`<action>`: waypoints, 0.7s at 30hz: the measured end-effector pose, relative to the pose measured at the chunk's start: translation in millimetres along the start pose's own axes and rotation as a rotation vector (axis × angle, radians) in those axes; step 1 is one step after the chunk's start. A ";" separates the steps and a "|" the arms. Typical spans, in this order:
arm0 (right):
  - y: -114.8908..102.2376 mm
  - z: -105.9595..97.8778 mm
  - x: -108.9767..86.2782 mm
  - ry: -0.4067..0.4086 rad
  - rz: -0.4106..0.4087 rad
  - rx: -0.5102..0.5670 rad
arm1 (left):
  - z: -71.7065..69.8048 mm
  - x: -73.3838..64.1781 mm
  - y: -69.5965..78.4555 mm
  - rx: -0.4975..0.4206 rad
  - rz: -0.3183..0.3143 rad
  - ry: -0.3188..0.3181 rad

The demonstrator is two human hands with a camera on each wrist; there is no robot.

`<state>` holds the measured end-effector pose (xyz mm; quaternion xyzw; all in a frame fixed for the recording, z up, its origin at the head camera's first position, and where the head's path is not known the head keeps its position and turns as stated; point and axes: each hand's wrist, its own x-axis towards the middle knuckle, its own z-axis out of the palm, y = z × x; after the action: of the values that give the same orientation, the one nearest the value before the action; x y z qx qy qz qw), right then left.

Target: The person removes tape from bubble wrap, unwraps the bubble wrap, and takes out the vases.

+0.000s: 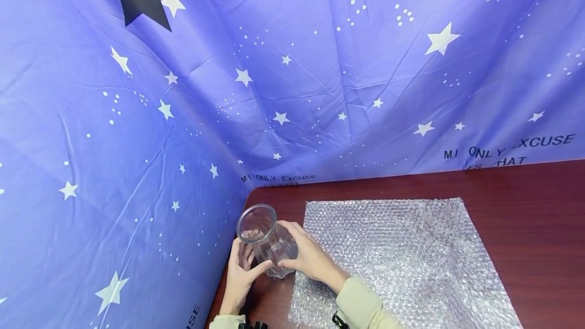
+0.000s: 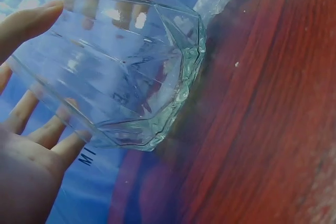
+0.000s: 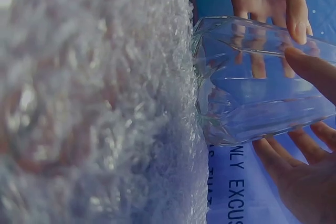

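glass vase (image 1: 267, 242) between both hands (tilted), at bubble wrap (image 1: 402, 263) edge

clear faceted glass vase (image 1: 267, 241), upright, empty

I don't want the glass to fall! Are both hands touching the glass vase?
Touching. In the head view the left hand and right hand wrap fingers round the glass vase from opposite sides.

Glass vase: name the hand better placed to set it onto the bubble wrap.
Right. The right hand grips the glass vase on the side toward the bubble wrap; the left hand holds the far side.
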<state>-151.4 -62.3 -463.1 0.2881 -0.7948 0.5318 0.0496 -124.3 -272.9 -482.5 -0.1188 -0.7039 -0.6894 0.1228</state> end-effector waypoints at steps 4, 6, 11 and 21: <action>-1.3 -2.1 -0.3 -0.009 0.001 -0.002 | -0.1 0.5 3.7 0.029 -0.025 -0.011; -2.5 -3.7 -0.3 -0.014 -0.001 -0.005 | -0.6 1.2 6.6 0.033 -0.020 -0.017; -6.4 -10.1 -1.4 -0.039 0.005 -0.018 | -1.5 4.6 20.2 0.011 0.061 -0.024; -25.5 -45.8 -7.1 -0.010 -0.031 -0.045 | 2.6 13.8 61.2 0.053 0.297 0.058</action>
<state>-142.9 -26.3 -425.4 0.3020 -0.8023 0.5114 0.0605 -116.7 -269.0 -420.3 -0.1984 -0.6928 -0.6479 0.2470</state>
